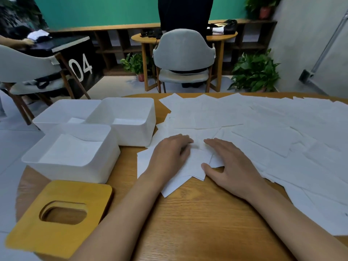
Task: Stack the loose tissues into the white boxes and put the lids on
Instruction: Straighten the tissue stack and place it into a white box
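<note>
Left hand and right hand are resting flat, fingers relaxed, on loose tissues covering the table's right side; 3 white boxes and 1 wooden lid are sitting along its left edge.

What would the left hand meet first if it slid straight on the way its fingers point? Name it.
More loose tissues. The left hand rests on a few sheets, fingers aimed away and rightward at the overlapping spread beyond. It would probably just clear the right hand.

The right edge cuts off the loose tissues.
</note>
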